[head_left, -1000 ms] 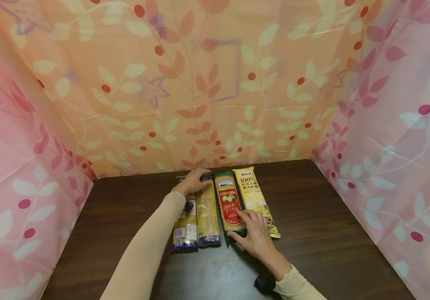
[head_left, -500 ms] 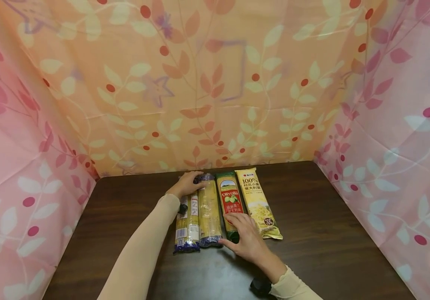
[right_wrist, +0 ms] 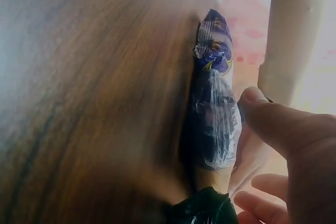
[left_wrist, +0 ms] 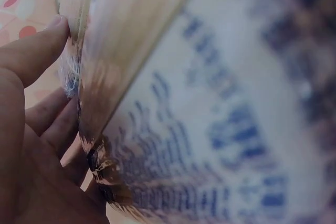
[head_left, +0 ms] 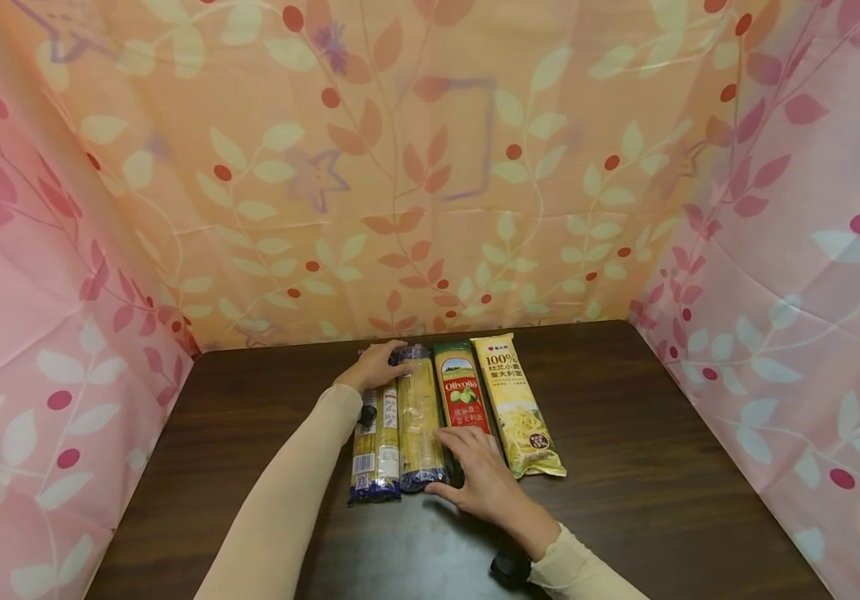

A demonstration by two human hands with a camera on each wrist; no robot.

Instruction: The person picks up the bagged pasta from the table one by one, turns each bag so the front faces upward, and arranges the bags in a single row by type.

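The left hand, grip loose, rests at two purple-ended packs near the surface's far edge; the right hand, grip released, overlies the green pack.

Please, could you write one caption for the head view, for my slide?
Four pasta packets side by side on a dark table, left hand over the leftmost, right hand over the green one.

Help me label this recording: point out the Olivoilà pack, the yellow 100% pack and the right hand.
Olivoilà pack (head_left: 462, 390): head view, on its red label.
Yellow 100% pack (head_left: 518, 407): head view, middle of its front.
Right hand (head_left: 484, 477): head view, back of the hand.
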